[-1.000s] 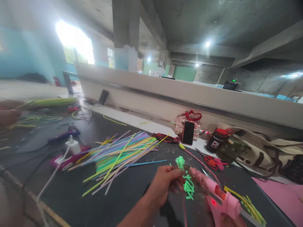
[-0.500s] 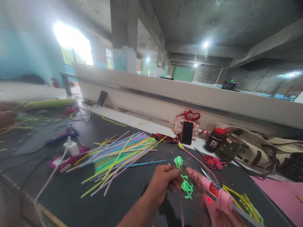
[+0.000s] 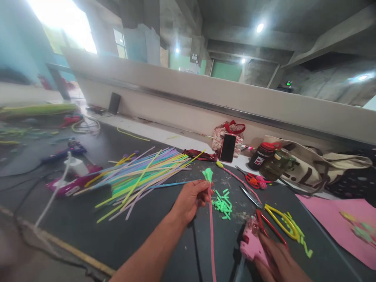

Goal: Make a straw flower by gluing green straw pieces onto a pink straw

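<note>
My left hand [image 3: 189, 199] pinches a pink fuzzy stem [image 3: 212, 239] just below the bright green tuft [image 3: 207, 174] at its top. The stem hangs down past the picture's lower edge. At the lower right my right hand [image 3: 279, 258] is closed round a pink glue gun [image 3: 252, 243], low over the dark table. Between the hands lies a loose heap of short green cut pieces [image 3: 223, 205]. Beyond the glue gun are scissors [image 3: 250, 196] with a yellow and a red handle, close to my right fingers.
Many coloured pipe cleaners [image 3: 138, 180] lie spread left of my hand. Behind stand a phone [image 3: 228, 148], a black bottle [image 3: 261, 156] and a green jar [image 3: 276, 164]. Red-handled scissors [image 3: 253, 181] lie nearer. Pink paper [image 3: 331, 219] is at right, a purple power strip [image 3: 60, 184] at left.
The glue gun has moved away from the green tuft, down toward the table at the right. My left hand still holds the stem, now more upright. The camera view has shifted.
</note>
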### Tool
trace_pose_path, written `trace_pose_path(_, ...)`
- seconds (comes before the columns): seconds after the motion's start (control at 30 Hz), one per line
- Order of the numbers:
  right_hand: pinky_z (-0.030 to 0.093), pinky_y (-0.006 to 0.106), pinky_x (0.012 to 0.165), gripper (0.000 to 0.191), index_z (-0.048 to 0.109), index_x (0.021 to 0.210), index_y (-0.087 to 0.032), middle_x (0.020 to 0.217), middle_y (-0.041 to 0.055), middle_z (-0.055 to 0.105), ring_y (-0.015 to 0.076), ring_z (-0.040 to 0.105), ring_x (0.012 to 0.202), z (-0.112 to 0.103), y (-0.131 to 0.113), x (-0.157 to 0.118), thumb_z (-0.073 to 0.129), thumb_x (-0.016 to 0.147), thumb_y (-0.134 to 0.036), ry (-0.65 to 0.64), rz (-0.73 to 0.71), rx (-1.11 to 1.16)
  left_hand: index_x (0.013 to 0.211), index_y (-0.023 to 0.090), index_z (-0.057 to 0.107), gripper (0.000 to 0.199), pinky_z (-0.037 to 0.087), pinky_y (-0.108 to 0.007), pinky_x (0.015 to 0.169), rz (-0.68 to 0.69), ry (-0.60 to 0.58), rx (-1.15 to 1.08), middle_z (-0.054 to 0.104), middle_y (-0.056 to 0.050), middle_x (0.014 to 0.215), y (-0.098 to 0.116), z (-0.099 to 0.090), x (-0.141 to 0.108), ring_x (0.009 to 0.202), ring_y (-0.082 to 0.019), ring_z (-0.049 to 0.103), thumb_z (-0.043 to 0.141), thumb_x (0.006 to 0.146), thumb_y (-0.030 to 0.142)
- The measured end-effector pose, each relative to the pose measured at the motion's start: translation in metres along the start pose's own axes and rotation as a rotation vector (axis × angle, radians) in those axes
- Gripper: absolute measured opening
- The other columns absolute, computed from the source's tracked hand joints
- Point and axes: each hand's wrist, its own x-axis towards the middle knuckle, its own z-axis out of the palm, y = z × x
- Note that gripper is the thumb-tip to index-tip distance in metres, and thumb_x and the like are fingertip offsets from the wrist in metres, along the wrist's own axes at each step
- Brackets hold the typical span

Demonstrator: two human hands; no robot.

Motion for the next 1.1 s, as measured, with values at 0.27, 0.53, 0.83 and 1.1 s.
trace_pose_path(0.27, 0.052, 0.025, 0.059, 0.039, 0.059, 0.101, -0.023, 0.099, 0.0083, 0.062, 0.0203, 0.063, 0.080, -0.005, -0.002, 0.012, 0.052, 0.071, -0.046, -0.064, -0.139, -0.211, 0.072, 0.011, 0.061, 0.018, 0.029, -0.011, 0.032, -0.026, 0.012, 0.005, 0.057, 0.001, 0.054, -0.003, 0.000, 0.002, 0.037, -0.002, 0.047, 0.060, 0.064, 0.027)
trace_pose_path(0.53, 0.038, 0.024, 0.065, 0.022, 0.063, 0.083, -0.023, 0.082, 0.0030, 0.062, 0.0156, 0.057, 0.076, -0.006, -0.048, 0.142, 0.041, 0.079, -0.021, -0.441, -0.133, -0.028, 0.067, 0.011, 0.060, 0.018, 0.026, -0.012, 0.032, -0.025, -0.056, 0.004, 0.055, 0.002, 0.049, -0.010, -0.001, 0.004, 0.035, -0.002, 0.044, 0.059, 0.065, 0.028)
trace_pose_path(0.83, 0.033, 0.028, 0.059, 0.013, 0.057, 0.062, -0.017, 0.066, 0.0056, 0.059, 0.0183, 0.054, 0.064, 0.041, -0.051, 0.173, 0.046, 0.068, -0.015, -0.467, -0.019, 0.116, 0.059, 0.011, 0.057, 0.021, 0.025, -0.014, 0.033, -0.040, -0.046, 0.047, 0.053, 0.003, 0.045, -0.008, 0.000, 0.004, 0.034, -0.002, 0.042, 0.059, 0.064, 0.032)
trace_pose_path(1.1, 0.034, 0.021, 0.043, 0.020, 0.047, 0.077, -0.018, 0.055, -0.0045, 0.047, 0.0094, 0.043, 0.045, 0.015, -0.039, 0.165, 0.037, 0.079, -0.035, -0.378, 0.251, 0.745, 0.059, 0.011, 0.056, 0.022, 0.024, -0.014, 0.032, -0.078, -0.083, -0.002, 0.052, 0.003, 0.045, -0.011, 0.002, 0.002, 0.033, -0.002, 0.041, 0.060, 0.062, 0.032)
